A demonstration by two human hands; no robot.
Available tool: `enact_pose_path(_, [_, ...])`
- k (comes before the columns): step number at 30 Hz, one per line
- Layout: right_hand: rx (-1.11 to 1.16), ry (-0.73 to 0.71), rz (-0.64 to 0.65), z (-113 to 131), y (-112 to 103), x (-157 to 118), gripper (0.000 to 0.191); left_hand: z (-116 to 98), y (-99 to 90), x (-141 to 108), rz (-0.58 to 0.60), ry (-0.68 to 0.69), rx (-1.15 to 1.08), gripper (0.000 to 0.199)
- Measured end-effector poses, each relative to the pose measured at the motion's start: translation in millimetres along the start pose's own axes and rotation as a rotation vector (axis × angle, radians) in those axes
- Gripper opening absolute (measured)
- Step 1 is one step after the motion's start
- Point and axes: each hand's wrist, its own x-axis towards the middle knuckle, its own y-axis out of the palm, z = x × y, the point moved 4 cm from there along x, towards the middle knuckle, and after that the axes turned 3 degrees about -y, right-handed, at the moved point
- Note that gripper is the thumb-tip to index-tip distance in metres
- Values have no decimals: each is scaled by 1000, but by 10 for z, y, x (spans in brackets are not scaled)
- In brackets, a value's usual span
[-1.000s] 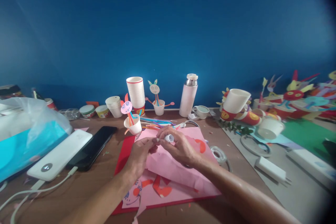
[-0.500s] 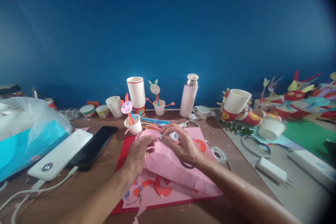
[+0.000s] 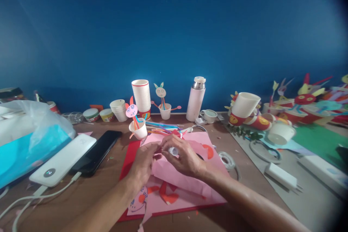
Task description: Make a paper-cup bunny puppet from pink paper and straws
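Two hands meet over the pink paper (image 3: 176, 174) in my view, fingertips close together. My right hand (image 3: 186, 156) is curled closed around a small white tube (image 3: 173, 150), its round end facing me; that tube sits above the upper middle of the paper. My left hand (image 3: 145, 156) has its fingers bent in toward the right fingertips, but I can't tell whether it pinches anything. The red sheet (image 3: 129, 159) shows past the paper's left and lower edges. Left of it, a strip of brown tabletop (image 3: 115, 163) gives me some sideways room before the black phone (image 3: 99, 152), which lies beside a white power bank (image 3: 63, 159). Forward I have less: the cup with the pink paper figure (image 3: 138, 129) stands near the paper's upper left corner, and a bundle of coloured sticks (image 3: 163, 126) lies just past its far edge. To the right, a tape roll (image 3: 226, 160) sits close to the paper; beyond it, more tabletop runs to the slanting edge of the grey board (image 3: 304, 206), where a white charger (image 3: 281, 175) lies.
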Motion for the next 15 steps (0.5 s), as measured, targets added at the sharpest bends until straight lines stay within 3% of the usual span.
enact_pose_path(7, [-24, 18, 3, -82, -26, -4, 6, -14, -22, -1, -28, 17, 40, 14])
enact_pose_path(15, [33, 92, -124, -49, -224, 44, 5, 0, -76, 50, -71, 25, 141, 22])
